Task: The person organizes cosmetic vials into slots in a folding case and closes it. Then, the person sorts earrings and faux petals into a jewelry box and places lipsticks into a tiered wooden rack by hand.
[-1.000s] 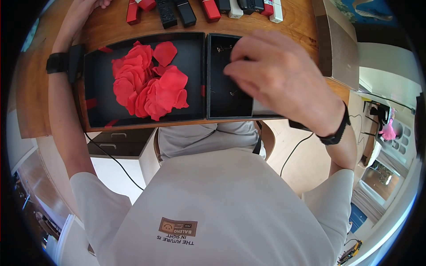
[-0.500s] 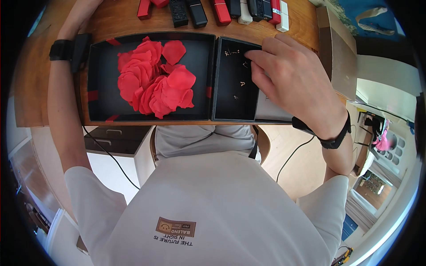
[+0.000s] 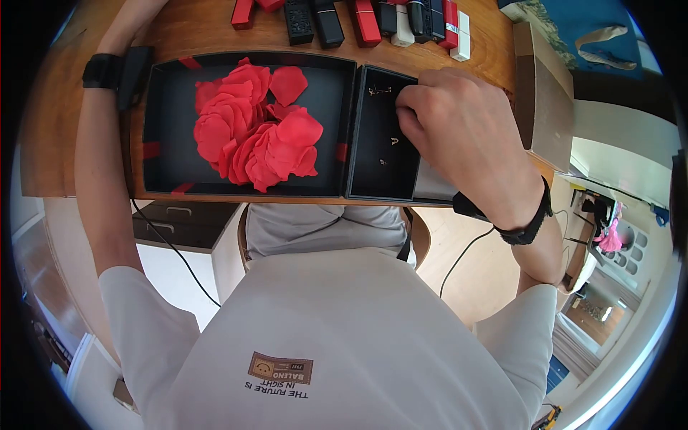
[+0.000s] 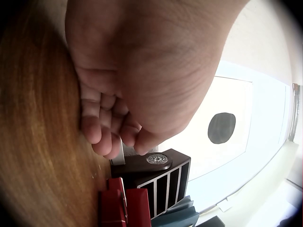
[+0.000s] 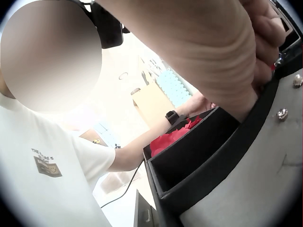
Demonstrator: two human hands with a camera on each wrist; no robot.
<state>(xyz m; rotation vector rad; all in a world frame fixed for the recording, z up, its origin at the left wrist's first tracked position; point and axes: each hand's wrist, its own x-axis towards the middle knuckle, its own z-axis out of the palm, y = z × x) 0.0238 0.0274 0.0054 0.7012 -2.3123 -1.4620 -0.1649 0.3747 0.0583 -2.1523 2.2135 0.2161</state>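
My right hand [image 3: 459, 118] is over the right-hand black box [image 3: 369, 180], fingers curled downward across its inner divider. The right wrist view has those fingers bunched at the box's wall, so I cannot tell whether they pinch anything. Small gold-coloured jewellery pieces [image 3: 380, 91] lie scattered on the black floor of that box's left compartment. On the light grey pad [image 5: 236, 189] in the other compartment sit a sparkling stud [image 5: 282, 114] and a pearl-like one [image 5: 297, 80]. My left hand [image 4: 128, 71] rests at the wooden tabletop, fingers loosely bent around nothing, beside dark and red cases.
A second black box [image 3: 168, 136] with red ribbon bits adjoins on the left, holding a heap of red petals [image 3: 233, 107]. Several lipstick-like tubes [image 3: 366, 25] line the table's far side. A cardboard box [image 3: 548, 93] stands at the right, and a cable [image 3: 175, 251] hangs off the front edge.
My right hand has drawn rightward from the left compartment to its divider, uncovering small jewellery pieces there. The head view has shifted slightly. My left arm stays at the table's left.
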